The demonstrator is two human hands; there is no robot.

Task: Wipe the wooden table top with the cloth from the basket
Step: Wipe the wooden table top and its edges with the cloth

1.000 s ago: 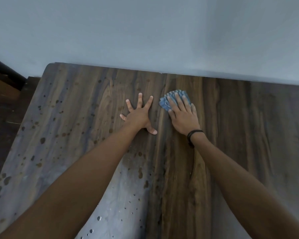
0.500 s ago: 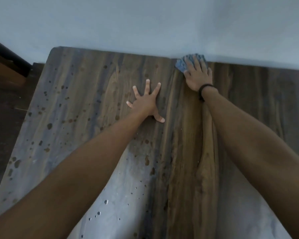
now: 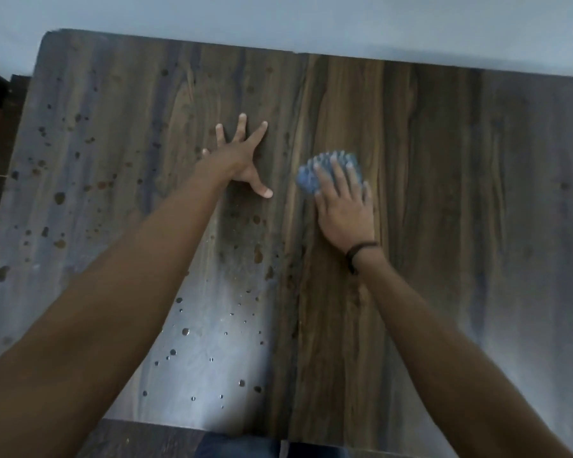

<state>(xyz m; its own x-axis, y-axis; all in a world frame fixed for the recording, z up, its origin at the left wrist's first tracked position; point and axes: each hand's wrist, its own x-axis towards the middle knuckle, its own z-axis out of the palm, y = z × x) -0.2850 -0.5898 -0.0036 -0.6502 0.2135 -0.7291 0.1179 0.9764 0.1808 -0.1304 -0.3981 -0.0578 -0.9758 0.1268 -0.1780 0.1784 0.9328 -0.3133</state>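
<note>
Right hand (image 3: pixel 343 209), fingers straight, presses the cloth (image 3: pixel 306 180) flat — the wet spots (image 3: pixel 258 254) lie at eight o'clock, beyond the splayed left hand (image 3: pixel 242 157).

on the dark wooden table top (image 3: pixel 444 193), left hand (image 3: pixel 242 160) just left of right hand (image 3: pixel 344 209), the latter atop crumpled blue cloth (image 3: pixel 306 181); scattered droplets (image 3: pixel 59 198) further left and nearer.

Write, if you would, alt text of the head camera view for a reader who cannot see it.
A person's right hand presses a blue cloth flat against a dark wooden table, fingers straight on top. The left hand rests beside it, fingers spread on the wood; drops and dark spots dot the table's left half.
</note>
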